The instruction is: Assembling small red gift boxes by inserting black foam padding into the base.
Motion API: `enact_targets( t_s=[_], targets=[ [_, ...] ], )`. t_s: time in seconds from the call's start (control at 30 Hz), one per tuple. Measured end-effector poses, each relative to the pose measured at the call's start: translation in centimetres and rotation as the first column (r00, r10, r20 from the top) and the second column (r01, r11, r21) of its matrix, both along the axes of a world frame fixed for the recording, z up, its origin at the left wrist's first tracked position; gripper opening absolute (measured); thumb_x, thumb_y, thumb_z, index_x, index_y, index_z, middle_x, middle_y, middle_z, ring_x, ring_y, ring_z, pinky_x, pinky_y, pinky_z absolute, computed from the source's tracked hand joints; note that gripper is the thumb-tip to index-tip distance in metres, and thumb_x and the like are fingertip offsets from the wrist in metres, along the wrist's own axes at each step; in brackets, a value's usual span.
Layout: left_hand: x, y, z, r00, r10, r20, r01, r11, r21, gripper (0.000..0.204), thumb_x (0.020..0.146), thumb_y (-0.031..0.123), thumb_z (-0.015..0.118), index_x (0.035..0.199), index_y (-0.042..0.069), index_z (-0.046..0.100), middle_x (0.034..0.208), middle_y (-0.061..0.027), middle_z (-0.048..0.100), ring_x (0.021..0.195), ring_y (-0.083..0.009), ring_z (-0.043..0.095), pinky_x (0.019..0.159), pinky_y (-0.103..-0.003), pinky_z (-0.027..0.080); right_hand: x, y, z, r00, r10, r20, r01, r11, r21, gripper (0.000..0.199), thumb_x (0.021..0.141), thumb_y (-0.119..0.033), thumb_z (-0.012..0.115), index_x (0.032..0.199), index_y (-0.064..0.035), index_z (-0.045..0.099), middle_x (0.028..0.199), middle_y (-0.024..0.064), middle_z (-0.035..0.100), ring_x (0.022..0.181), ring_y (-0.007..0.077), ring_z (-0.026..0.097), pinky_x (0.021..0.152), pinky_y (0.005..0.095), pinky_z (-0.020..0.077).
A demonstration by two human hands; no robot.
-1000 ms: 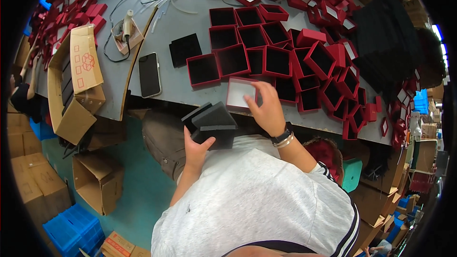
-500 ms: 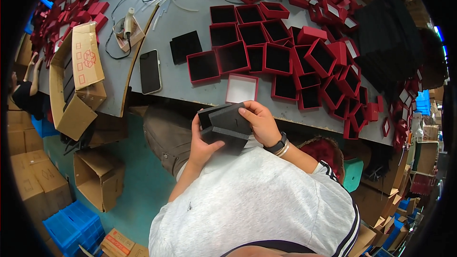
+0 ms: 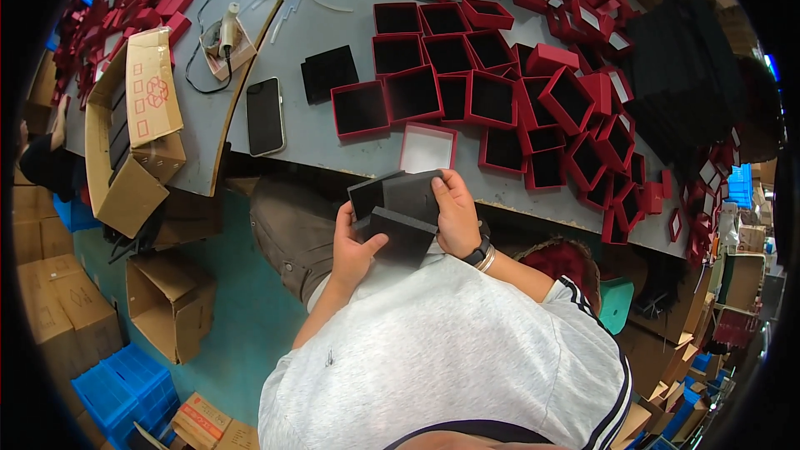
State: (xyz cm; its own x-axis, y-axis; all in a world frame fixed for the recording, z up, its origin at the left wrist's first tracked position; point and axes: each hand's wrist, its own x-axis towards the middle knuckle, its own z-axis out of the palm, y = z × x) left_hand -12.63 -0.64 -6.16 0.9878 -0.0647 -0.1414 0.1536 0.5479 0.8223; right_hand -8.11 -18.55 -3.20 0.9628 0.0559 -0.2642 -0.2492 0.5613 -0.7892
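Note:
Over my lap, just off the table's front edge, I hold several square black foam pads (image 3: 400,237) fanned apart at different angles. My left hand (image 3: 353,250) is closed on their left edges, thumb across the front. My right hand (image 3: 458,221) grips the upper right corner of the rear pad, its thumb on the face. Directly beyond the pads lies a red box part with a white inside (image 3: 427,148). Red boxes lined in black (image 3: 412,93) stand behind it, and two flat black pads (image 3: 327,75) lie to their left.
A phone (image 3: 265,117) and a small tray holding a glue-gun-like tool (image 3: 228,29) with its cable lie at left. An open carton (image 3: 154,92) stands at the table's left edge. Red boxes pile up at right, beside a tall stack of black sheets (image 3: 679,75). Another person's arm shows at far left.
My right hand has slid down and turned, its thumb now nearer the pad's corner. The pads are tilted more upright and spread differently. The view has shifted slightly.

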Motion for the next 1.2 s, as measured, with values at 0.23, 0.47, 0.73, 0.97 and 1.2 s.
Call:
enact_targets(
  t_s=[0.23, 0.47, 0.73, 0.97, 1.2],
  targets=[
    [0.0, -0.1, -0.1, 0.995, 0.092, -0.035, -0.094, 0.993, -0.072, 0.058, 0.081, -0.002, 0.069, 0.13, 0.005, 0.039, 0.12, -0.0065, 0.053, 0.112, -0.0157, 0.052, 0.098, -0.029, 0.041, 1.9, -1.0, 2.0, 0.956, -0.292, -0.022, 0.291, 0.956, -0.017, 0.019, 0.102, -0.014, 0.044, 0.117, -0.0031, 0.049, 0.109, 0.0055, 0.059, 0.098, 0.0111, 0.056, 0.09, 0.0258, 0.0451],
    [0.7, 0.7, 1.3, 0.966, 0.042, -0.255, -0.1, 0.971, -0.217, 0.048, 0.087, 0.001, 0.06, 0.13, 0.004, 0.039, 0.12, -0.0103, 0.055, 0.108, -0.0199, 0.057, 0.093, -0.034, 0.05, 5.1, -5.7, 0.5, 0.778, 0.091, 0.622, 0.383, 0.715, -0.585, 0.026, 0.083, 0.007, 0.058, 0.105, -0.0054, 0.055, 0.116, 0.0073, 0.058, 0.113, 0.0221, 0.052, 0.099, 0.0334, 0.0397],
    [0.7, 0.7, 1.1, 0.944, 0.012, -0.33, -0.116, 0.948, -0.296, 0.053, 0.086, 0.001, 0.057, 0.135, 0.004, 0.037, 0.122, -0.0123, 0.054, 0.109, -0.0223, 0.058, 0.094, -0.036, 0.05, 5.1, -5.6, -1.0, 0.749, 0.486, 0.45, 0.284, 0.379, -0.881, 0.029, 0.072, 0.014, 0.052, 0.091, -0.0068, 0.058, 0.126, 0.0103, 0.056, 0.133, 0.0365, 0.039, 0.103, 0.0406, 0.0382],
    [1.3, 0.2, 1.3, 0.959, 0.037, -0.281, -0.11, 0.962, -0.25, 0.06, 0.084, 0.001, 0.059, 0.138, 0.003, 0.034, 0.124, -0.0125, 0.053, 0.114, -0.0224, 0.054, 0.099, -0.035, 0.045, 4.6, -6.0, -0.1, 0.723, 0.581, 0.373, 0.02, 0.524, -0.852, 0.032, 0.07, 0.019, 0.042, 0.088, -0.0049, 0.054, 0.136, 0.0158, 0.05, 0.139, 0.0375, 0.034, 0.089, 0.0305, 0.0447],
    [1.8, 0.4, 0.8, 0.97, 0.008, -0.242, -0.078, 0.956, -0.284, 0.063, 0.081, 0.005, 0.062, 0.137, 0.002, 0.034, 0.124, -0.0137, 0.053, 0.114, -0.0236, 0.055, 0.099, -0.036, 0.045, 4.4, -5.8, 0.9, 0.597, 0.731, 0.33, -0.124, 0.49, -0.863, 0.025, 0.075, 0.009, 0.046, 0.095, -0.0052, 0.054, 0.141, 0.017, 0.046, 0.141, 0.0371, 0.03, 0.107, 0.0424, 0.0319]
  ],
)
